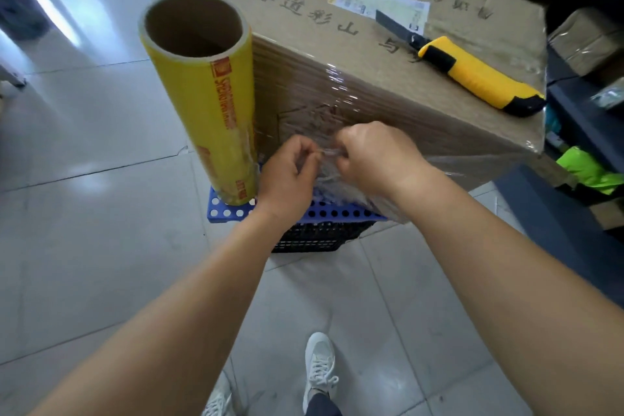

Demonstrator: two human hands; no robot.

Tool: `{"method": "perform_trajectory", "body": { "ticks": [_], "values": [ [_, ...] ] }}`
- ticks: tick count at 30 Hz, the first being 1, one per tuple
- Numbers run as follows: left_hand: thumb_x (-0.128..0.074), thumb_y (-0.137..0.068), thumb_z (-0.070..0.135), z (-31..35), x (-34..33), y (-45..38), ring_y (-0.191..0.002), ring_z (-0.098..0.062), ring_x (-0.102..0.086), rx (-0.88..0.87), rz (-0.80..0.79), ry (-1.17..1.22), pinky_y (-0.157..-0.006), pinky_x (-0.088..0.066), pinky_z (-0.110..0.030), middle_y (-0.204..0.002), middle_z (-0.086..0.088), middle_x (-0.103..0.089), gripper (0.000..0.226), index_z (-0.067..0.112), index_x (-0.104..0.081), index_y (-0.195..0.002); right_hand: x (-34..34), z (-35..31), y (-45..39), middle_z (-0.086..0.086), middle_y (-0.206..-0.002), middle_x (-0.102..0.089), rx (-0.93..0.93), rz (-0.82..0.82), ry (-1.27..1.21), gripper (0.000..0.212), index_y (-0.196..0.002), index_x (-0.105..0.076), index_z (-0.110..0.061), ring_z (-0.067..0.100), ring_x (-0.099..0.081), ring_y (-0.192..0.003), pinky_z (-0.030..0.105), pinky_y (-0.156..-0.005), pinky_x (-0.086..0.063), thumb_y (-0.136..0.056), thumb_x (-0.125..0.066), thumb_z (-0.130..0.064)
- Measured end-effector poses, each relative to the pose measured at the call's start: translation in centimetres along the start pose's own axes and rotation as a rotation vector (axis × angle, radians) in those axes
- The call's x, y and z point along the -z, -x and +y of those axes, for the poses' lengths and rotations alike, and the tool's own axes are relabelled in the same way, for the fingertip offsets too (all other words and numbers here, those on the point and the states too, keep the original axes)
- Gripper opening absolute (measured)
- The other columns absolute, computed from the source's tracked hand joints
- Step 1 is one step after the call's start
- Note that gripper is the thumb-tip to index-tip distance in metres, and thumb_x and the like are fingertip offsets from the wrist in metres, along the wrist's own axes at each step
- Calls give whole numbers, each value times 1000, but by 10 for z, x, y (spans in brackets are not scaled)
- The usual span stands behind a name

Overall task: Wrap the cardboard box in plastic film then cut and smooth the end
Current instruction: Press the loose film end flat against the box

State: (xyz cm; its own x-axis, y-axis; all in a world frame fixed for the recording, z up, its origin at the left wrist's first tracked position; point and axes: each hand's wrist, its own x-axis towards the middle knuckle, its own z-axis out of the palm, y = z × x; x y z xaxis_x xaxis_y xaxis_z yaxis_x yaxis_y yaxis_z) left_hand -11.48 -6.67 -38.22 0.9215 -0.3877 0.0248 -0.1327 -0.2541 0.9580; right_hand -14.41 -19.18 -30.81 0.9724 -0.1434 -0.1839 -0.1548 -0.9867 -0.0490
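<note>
Plastic film [329, 154] pinched by both hands, left hand [287, 172] and right hand [374, 159].

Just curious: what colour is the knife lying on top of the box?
Yellow and black handle, dark blade: the knife, clearest in the head view.

Blue perforated crate [229, 209], green bag [587, 169], perhaps stacked boxes [587, 40].

Both forearms are bare to the frame's edge, the left hand [287, 172] and right hand [374, 159] ungloved and ringless. White lace-up sneakers [319, 368] and dark trouser cuffs [322, 405] show below.
</note>
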Motion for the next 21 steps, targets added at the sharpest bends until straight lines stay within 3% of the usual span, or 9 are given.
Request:
{"method": "perform_trajectory", "body": {
  "ticks": [4, 6, 8, 12, 14, 17, 19, 21],
  "values": [
    [-49, -93, 13, -3, -4, -1, -77, -8, -55, 75, -62, 138, -71, -45, -27, -84, 7, -58, 14, 25, -48, -88, 12, 3, -8, 7, -101, -66, 45, 10, -9, 16, -102, -66, -23, 31, -61, -97, 33, -74, -47, -88, -58, -24],
    [-55, -90, 8, -7, -7, -2, -93, -4, -57, 132, -143, 191, -79, -47, -20, -101, 6, -61, 24, 27, -49, -102, 18, 4, -7, 5, -103, -63, 97, 49, 17, 18, -104, -66, -23, 31, -60, -98, 32, -74, -46, -90, -55, -23],
    [-62, -86, 5, -14, -13, -4, -96, -5, -57, 158, -250, 198, -76, -49, -14, -101, 5, -61, 36, 22, -51, -115, 22, 5, -6, 4, -102, -61, 151, 95, 17, 20, -105, -67, -23, 30, -59, -96, 33, -73, -46, -91, -53, -25],
    [-69, -81, 12, -34, -25, -8, -84, -8, -59, 210, -310, 35, -74, -49, -20, -80, 13, -62, 17, 22, -67, -96, 25, 6, -7, 3, -100, -59, 197, 172, 68, 21, -104, -66, -21, 29, -61, -90, 33, -67, -46, -96, -47, -24],
    [-70, -80, 16, -50, -26, -10, -90, -11, -61, 183, -285, -80, -81, -50, -29, -86, 10, -66, 14, 23, -69, -92, 23, 6, -8, 3, -98, -59, 208, 211, 107, 21, -102, -66, -20, 29, -61, -85, 32, -63, -45, -97, -45, -21],
    [-74, -72, 27, -58, -34, -13, -101, -17, -55, 163, -227, -157, -85, -49, -35, -103, 5, -59, 27, 28, -63, -97, 21, 4, -12, 2, -93, -58, 225, 260, 179, 18, -96, -64, -18, 29, -62, -80, 30, -56, -41, -96, -46, -15],
    [-73, -70, 32, -56, -44, -17, -97, -15, -53, 200, -199, -160, -80, -48, -32, -104, 4, -57, 29, 28, -59, -95, 21, 4, -13, 3, -88, -57, 230, 254, 215, 16, -93, -64, -16, 30, -61, -74, 27, -50, -31, -95, -49, -13],
    [-67, -76, 28, -54, -52, -21, -82, -17, -56, 216, -186, -204, -71, -47, -29, -92, -1, -62, 10, 24, -59, -82, 19, 5, -15, 4, -84, -58, 241, 263, 242, 13, -88, -65, -14, 31, -60, -67, 23, -44, -22, -93, -52, -11]
  ]
}}
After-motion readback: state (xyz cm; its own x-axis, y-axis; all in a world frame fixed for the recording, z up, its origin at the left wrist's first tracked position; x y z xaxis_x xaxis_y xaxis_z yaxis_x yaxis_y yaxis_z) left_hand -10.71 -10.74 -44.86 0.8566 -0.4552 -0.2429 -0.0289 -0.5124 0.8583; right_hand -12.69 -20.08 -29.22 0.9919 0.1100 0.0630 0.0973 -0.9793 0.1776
